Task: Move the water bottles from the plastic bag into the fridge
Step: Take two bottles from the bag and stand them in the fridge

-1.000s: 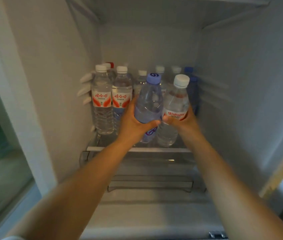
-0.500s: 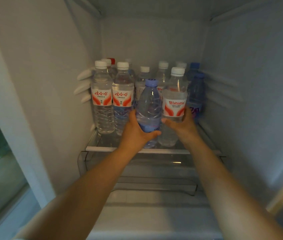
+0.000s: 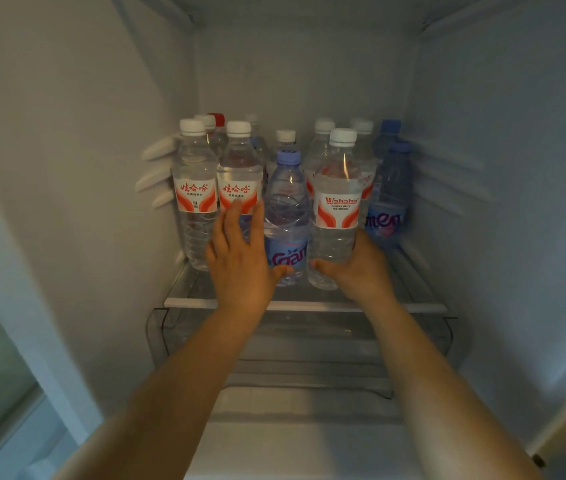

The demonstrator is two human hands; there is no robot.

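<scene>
Inside the fridge, a glass shelf (image 3: pixel 423 308) carries several upright water bottles. A blue-tinted bottle (image 3: pixel 286 216) with a lilac cap stands at the front middle. My left hand (image 3: pixel 240 258) is beside it with fingers straight, its thumb touching the bottle's base. Right of it stands a clear white-capped bottle (image 3: pixel 337 206) with a red and white label. My right hand (image 3: pixel 357 265) grips its lower part. The plastic bag is out of view.
Two more red-labelled bottles (image 3: pixel 194 195) stand at the shelf's front left, and blue bottles (image 3: pixel 390 195) at the right. A clear drawer (image 3: pixel 309 344) sits under the shelf. The fridge walls close in on both sides.
Both bottles have been set down upright on the shelf. My left hand has let go of the blue bottle and spread its fingers; my right hand still holds the clear one.
</scene>
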